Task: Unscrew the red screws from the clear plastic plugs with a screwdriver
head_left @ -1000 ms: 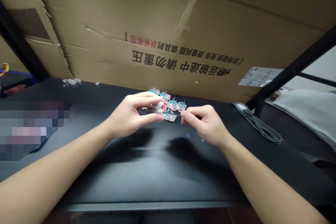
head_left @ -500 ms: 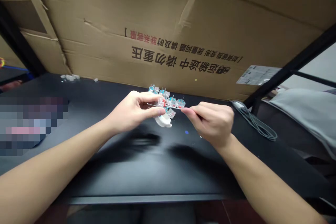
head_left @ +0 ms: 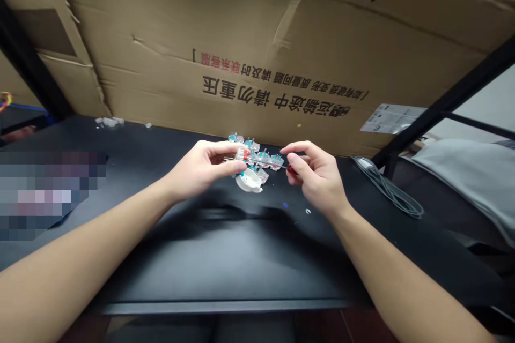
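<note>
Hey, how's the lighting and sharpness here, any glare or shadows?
Head view: pale glare on the black table; head view: dark shadows cast below the hands; head view: the clear-and-red piece in the left hand looks soft, fine detail lost; head view: pixelated patch at left.

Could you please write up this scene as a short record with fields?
Left hand: pinches a small clear-and-red part
Right hand: holds the red end of a thin metal rod
Rod direction: runs from the right hand toward the left
Near the hands: clear-and-blue parts, a curved white part
Surface: black table
Right side: coiled cable
Far left: white bits
Behind: cardboard, print upside down
</note>
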The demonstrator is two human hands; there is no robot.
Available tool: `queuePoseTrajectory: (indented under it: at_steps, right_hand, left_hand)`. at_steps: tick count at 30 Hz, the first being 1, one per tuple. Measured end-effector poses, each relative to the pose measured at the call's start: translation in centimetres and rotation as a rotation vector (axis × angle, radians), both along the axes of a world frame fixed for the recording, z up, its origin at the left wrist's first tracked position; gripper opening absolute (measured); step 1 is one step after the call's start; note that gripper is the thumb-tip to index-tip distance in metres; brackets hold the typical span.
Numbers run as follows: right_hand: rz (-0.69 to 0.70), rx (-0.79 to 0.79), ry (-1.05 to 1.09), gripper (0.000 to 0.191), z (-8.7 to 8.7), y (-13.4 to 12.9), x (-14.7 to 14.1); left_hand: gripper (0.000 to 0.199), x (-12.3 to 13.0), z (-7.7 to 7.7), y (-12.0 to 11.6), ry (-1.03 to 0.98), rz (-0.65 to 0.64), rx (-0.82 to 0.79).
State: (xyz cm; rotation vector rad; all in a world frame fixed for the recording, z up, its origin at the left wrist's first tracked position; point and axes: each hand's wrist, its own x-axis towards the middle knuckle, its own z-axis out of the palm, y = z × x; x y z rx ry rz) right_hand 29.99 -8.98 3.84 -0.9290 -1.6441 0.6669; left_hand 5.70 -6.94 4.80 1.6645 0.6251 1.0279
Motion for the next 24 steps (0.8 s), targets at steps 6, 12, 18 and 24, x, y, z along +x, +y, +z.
queuePoseTrajectory:
  at_steps: [6,12,18,24]
  right_hand:
    - [-0.046,0.236,-0.034,0.019,0.74,-0.66,0.21]
    - [-0.1,0.417,-0.029,0.026,0.59,-0.73,0.19]
    - [-0.11,0.301,-0.004,0.025,0.79,-0.55,0.42]
    - [-0.042,0.228,0.009,0.021,0.49,-0.27,0.3]
  left_hand:
    - [0.026,0.04,0.34,-0.48,0.019,0.011,0.122]
    - [0.023,0.02,0.47,-0.56,0.019,0.004,0.138]
    - [0.02,0.3,0.36,-0.7,-0.009,0.018,0.131]
    - [0.022,0.34,0.47,-0.79,-0.021,0.015,0.097]
